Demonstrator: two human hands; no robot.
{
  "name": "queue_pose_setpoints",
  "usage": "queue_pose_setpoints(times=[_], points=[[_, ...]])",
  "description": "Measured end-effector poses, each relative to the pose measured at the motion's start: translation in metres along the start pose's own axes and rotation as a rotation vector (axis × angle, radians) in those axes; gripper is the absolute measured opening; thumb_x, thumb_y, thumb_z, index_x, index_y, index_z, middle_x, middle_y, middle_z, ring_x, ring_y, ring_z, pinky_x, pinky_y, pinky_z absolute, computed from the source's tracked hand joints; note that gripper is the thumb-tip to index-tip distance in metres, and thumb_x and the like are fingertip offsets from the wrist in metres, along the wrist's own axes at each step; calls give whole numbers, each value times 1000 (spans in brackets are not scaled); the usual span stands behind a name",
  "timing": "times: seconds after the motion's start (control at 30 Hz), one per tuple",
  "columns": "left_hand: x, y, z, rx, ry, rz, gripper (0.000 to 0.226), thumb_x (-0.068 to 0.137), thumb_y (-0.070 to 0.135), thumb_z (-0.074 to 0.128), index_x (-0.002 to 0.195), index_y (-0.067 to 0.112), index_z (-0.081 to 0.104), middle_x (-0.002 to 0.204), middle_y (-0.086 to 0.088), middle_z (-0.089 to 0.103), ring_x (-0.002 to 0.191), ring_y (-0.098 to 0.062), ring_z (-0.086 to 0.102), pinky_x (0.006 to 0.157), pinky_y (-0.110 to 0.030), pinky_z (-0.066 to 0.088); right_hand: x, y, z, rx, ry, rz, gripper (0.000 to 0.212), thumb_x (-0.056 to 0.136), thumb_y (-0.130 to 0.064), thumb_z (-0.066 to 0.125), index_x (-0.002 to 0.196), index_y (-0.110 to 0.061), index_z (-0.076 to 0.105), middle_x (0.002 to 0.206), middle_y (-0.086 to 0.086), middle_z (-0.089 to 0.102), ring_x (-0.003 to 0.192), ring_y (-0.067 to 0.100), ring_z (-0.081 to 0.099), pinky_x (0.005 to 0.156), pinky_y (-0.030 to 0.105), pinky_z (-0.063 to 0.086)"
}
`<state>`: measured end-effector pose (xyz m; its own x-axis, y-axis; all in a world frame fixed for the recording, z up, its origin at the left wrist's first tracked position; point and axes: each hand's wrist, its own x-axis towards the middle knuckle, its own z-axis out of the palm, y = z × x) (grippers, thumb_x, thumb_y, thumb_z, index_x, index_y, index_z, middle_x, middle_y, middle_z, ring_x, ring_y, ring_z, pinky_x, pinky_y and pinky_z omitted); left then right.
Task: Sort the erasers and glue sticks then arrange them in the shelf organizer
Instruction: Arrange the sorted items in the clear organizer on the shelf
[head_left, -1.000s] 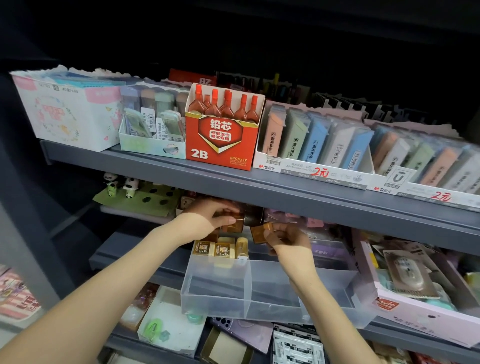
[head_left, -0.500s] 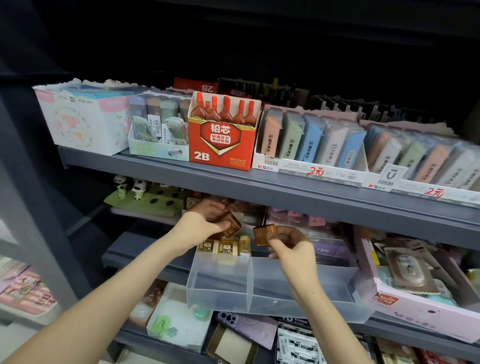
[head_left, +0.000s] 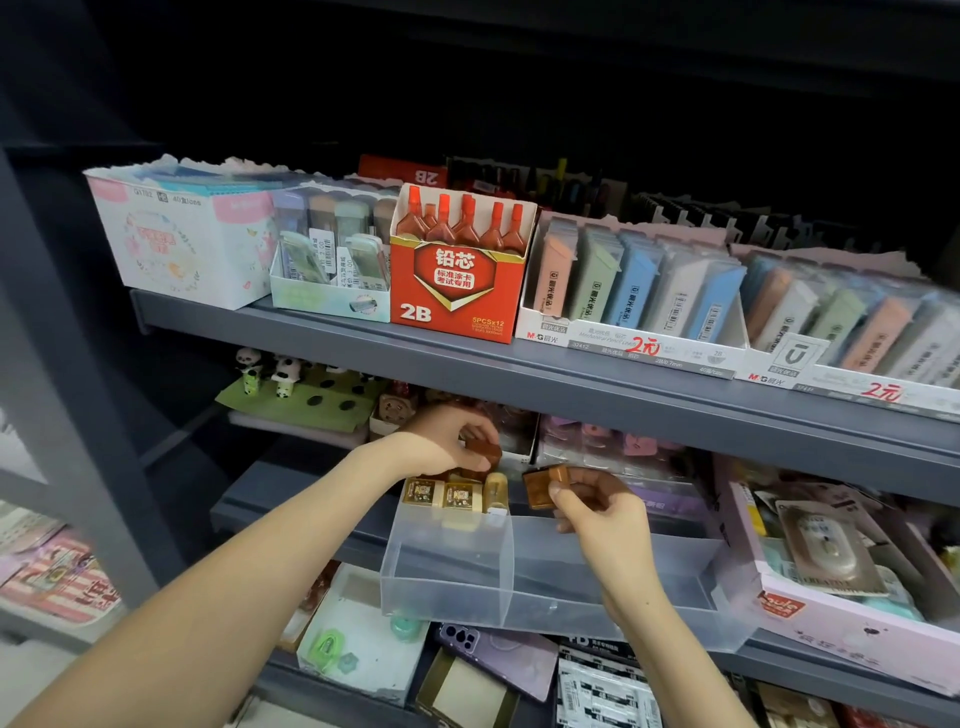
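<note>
Small brown square erasers are what's being handled here, on the middle shelf of a grey metal rack (head_left: 623, 395). One brown eraser (head_left: 487, 453) is pinched in the fingertips of the left hand (head_left: 447, 441), held just above the back of a clear plastic organizer tray (head_left: 447, 582). A second brown square eraser (head_left: 544, 486) is gripped between thumb and fingers of the right hand (head_left: 597, 506), held over the divider between the tray's two compartments, not touching the tray as far as can be told. Both hands are closed on their erasers, nothing loose.

A short row of cream-and-brown wrapped erasers (head_left: 441, 493) is already stood up at the back of the left compartment, with a pale rounded one (head_left: 496, 488) just beside them on the right. The front part of that compartment and the right compartment look bare.

On the shelf above, a red cardboard box marked 2B (head_left: 457, 291) is parked between a white box of small cases (head_left: 332, 291) and a long display of pastel lead packs (head_left: 639, 291). A pink-edged carton of packaged items (head_left: 831, 618) is sat right of the tray.
</note>
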<state>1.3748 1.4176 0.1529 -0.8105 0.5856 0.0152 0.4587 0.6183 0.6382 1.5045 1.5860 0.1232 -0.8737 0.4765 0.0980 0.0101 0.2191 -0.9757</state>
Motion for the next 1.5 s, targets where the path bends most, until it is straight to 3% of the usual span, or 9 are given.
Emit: queue_pose_setpoints(times=[0.23, 0.5, 0.63, 0.77, 0.9, 1.07, 1.2, 1.4, 1.5], points=[[-7, -15, 2, 92, 45, -32, 26, 78, 18, 76, 92, 34, 62, 103, 16, 52, 96, -5, 48, 81, -19, 37, 1, 0, 6, 1, -8, -5, 9, 84, -6, 66, 87, -15, 67, 74, 0, 70, 52, 6, 58, 55, 18, 49], [-15, -25, -1, 5, 54, -74, 36, 77, 19, 77, 107, 30, 61, 119, 8, 54, 111, -13, 51, 95, -28, 44, 19, -16, 21, 8, 8, -21, 4, 84, -14, 69, 87, -16, 67, 79, 5, 72, 73, 27, 68, 72, 36, 55], [-40, -32, -11, -42, 206, -41, 27, 81, 26, 73, 104, 35, 61, 118, 13, 54, 109, -8, 51, 88, -23, 43, 20, -19, 27, -43, -8, -39, 5, 82, -20, 70, 87, -21, 68, 81, 2, 72, 78, 26, 67, 77, 39, 55], [-69, -45, -11, 134, 234, -28, 18, 81, 41, 70, 98, 38, 66, 114, 17, 61, 115, -9, 52, 99, -28, 33, 10, -14, 26, -52, -32, -49, 9, 81, -13, 69, 88, -19, 68, 77, -3, 71, 69, 19, 65, 73, 37, 55], [-75, -51, -3, 461, 226, -64, 38, 86, 59, 52, 120, 42, 59, 124, 9, 56, 117, -18, 44, 92, -32, 26, 0, -8, 23, -39, -49, -66, 10, 83, -8, 69, 90, -15, 68, 81, -1, 73, 69, 11, 65, 74, 34, 55], [-70, -50, 6, 536, 72, -130, 49, 90, 63, 39, 134, 42, 46, 127, -4, 49, 122, -26, 36, 93, -33, 23, -3, -7, 21, -52, -48, -78, 7, 84, -9, 69, 89, -14, 68, 77, -3, 72, 60, 2, 62, 72, 30, 54], [-64, -48, 4, 424, 45, -149, 46, 86, 59, 53, 125, 36, 54, 134, -3, 43, 127, -25, 33, 96, -33, 23, -2, -7, 23, -45, -46, -76, 7, 84, -9, 68, 89, -12, 69, 76, -4, 72, 57, -3, 60, 67, 23, 51], [-66, -44, -1, 172, 161, -53, 30, 72, 43, 77, 89, 35, 54, 113, 5, 54, 114, -20, 46, 101, -33, 33, -1, -8, 23, -33, -42, -63, 9, 83, -9, 69, 86, -18, 68, 79, -3, 73, 63, 5, 63, 69, 26, 54], [-67, -42, -1, 178, 200, -6, 28, 70, 38, 80, 84, 31, 56, 101, 9, 60, 99, -13, 51, 86, -26, 38, -1, -9, 24, -27, -45, -60, 12, 84, -9, 69, 86, -20, 67, 79, -5, 72, 60, 0, 62, 65, 21, 51]])
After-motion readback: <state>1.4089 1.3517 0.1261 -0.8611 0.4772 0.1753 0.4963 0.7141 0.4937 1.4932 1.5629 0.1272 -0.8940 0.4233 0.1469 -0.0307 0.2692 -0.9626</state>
